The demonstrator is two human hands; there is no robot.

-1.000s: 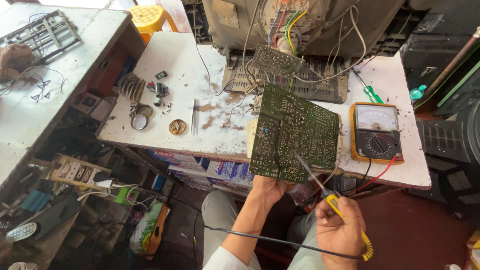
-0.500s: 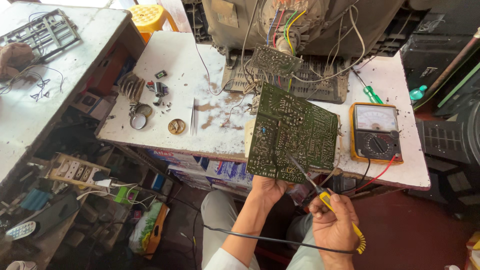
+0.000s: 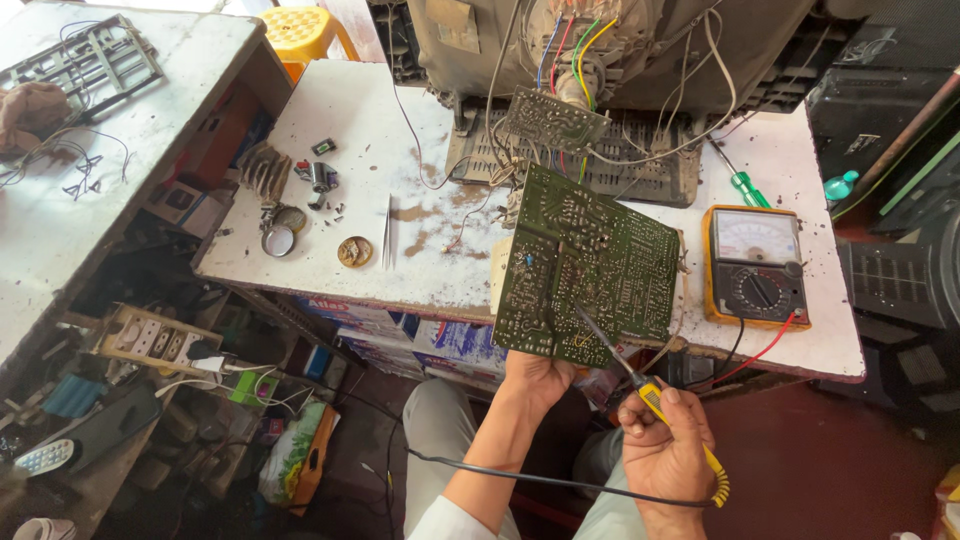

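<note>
My left hand [image 3: 533, 380] grips the near edge of a large green circuit board [image 3: 590, 265] and holds it tilted up over the front of the white workbench [image 3: 400, 140]. My right hand [image 3: 665, 450] holds a soldering iron [image 3: 640, 385] with a yellow handle like a pen. The iron's thin metal tip touches the lower part of the board's solder side. Its black cord runs from the handle across my lap to the left. Wires tie the board to the chassis of an opened television [image 3: 600, 60] at the back of the bench.
A yellow analog multimeter [image 3: 755, 265] lies right of the board with red and black leads. Tweezers [image 3: 386, 232], a small round tin [image 3: 353, 250], a screwdriver with a green handle [image 3: 740, 180] and small parts lie on the bench. A power strip [image 3: 150, 340] and a remote control [image 3: 45, 457] sit lower left.
My right hand has brought the iron's tip up onto the lower part of the board. The board has stayed in my left hand and shifted only slightly.
</note>
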